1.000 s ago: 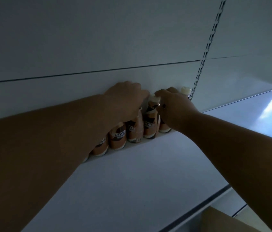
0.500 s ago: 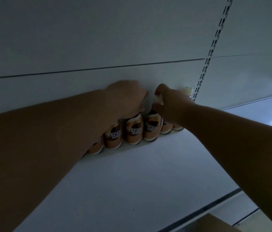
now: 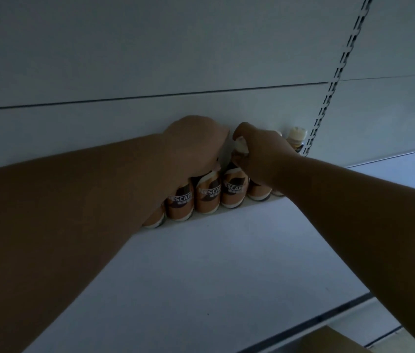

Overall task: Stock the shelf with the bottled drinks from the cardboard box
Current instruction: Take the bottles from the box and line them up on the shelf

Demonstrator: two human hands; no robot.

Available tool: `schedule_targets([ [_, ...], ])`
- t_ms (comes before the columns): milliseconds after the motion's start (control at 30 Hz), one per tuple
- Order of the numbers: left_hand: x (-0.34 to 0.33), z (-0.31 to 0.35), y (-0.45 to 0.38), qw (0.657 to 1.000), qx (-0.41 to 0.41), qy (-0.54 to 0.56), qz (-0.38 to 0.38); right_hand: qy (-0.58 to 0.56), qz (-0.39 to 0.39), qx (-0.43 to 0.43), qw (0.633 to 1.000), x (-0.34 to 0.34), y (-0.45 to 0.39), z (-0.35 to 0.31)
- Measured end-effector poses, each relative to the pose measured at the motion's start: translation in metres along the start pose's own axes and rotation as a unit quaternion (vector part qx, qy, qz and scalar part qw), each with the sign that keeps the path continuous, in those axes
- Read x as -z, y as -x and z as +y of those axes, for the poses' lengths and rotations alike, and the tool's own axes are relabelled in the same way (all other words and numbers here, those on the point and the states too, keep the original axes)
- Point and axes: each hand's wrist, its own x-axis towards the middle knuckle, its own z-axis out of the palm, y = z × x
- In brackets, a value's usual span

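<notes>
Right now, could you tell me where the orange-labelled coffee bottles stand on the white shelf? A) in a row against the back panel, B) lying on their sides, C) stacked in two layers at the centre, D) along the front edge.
A: the orange-labelled coffee bottles stand upright in a single row against the back panel of the white shelf, with both hands on their tops.

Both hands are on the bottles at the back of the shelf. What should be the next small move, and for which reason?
Probably let go and draw both hands back toward the cardboard box. The bottles stand upright in a row against the back wall, and the shelf in front of them is bare. The left hand covers some tops and the right hand grips one neck.
</notes>
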Motion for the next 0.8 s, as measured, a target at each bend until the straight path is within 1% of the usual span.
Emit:
schedule_targets([
  [267,0.000,0.000,0.003,1.000,0.002,-0.011,0.024,0.002,0.011,0.002,1.000,-0.011,-0.009,0.000],
  [367,0.000,0.001,0.003,0.999,0.013,-0.028,0.017,0.001,0.017,0.008,1.000,-0.013,-0.009,0.001],
  [533,-0.001,0.001,0.005,0.999,0.008,-0.024,0.019,-0.002,0.045,0.021,0.999,-0.016,-0.010,0.000],
  [700,0.000,0.004,0.008,0.999,0.010,-0.031,0.036,-0.016,0.030,0.037,0.999,-0.011,-0.006,0.006],
  [800,0.003,0.006,0.008,0.999,0.014,-0.037,0.030,-0.025,0.020,0.049,0.998,-0.007,-0.005,0.008],
])
